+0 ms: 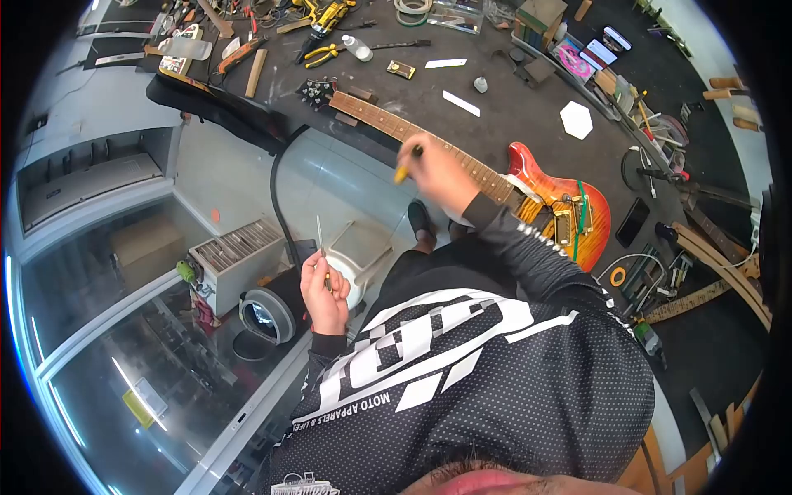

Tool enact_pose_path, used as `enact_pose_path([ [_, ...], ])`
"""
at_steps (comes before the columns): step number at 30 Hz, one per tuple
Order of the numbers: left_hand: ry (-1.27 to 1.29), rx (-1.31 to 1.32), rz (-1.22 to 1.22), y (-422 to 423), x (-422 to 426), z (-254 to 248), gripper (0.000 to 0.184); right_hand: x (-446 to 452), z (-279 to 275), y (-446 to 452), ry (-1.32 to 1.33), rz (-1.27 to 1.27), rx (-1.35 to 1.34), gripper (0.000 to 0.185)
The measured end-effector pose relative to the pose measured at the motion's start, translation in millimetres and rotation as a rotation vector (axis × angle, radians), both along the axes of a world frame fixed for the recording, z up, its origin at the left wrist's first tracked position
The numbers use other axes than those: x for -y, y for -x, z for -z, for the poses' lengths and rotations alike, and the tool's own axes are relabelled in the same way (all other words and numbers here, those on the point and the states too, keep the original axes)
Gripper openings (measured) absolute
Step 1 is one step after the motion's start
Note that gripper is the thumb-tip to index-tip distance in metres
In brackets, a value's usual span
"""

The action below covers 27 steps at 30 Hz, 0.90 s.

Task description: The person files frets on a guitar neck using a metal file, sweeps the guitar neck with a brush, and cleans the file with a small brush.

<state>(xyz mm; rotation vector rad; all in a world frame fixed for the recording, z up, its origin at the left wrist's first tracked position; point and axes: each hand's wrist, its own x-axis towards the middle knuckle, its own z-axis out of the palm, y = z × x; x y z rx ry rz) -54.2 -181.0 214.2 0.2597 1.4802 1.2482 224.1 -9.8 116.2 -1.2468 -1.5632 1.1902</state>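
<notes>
My left hand [325, 295] is closed round a small screwdriver, its thin metal shaft [319, 233] pointing up and away from me. My right hand [437, 169] is curled round a yellow-and-black object [402, 174], mostly hidden by the fingers; its exact kind does not show. That hand is over or just in front of the neck of an electric guitar [375, 117]. The guitar lies along the bench edge, its red-orange body [592, 233] to the right, crossed by green tape [580, 216], and its dark headstock [316, 93] to the left.
On the dark bench [511, 107] lie a yellow drill [328, 21], pliers [322, 56], a clear bottle [357, 48], a white hexagon [576, 120] and a phone [633, 223]. A black padded case [216, 109] is at left. A stool [363, 252] stands below my left hand.
</notes>
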Motion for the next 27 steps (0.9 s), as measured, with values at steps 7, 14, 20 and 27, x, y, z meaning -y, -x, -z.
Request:
enact_pose_path([
  [7,-0.016,0.043,-0.027,0,0,2,0.013,-52,4,-46,-0.412,0.275,0.453,0.030],
  [14,-0.112,0.122,-0.029,13,-27,-13,0.013,-18,-12,42,-0.063,-0.170,0.049,0.033],
  [20,-0.113,0.222,-0.034,36,-68,-5,0.012,-71,1,43,-0.229,0.010,0.183,0.032],
  [27,-0.125,0.483,0.099,79,-164,22,0.017,-139,-6,37,-0.496,0.113,0.673,0.020],
])
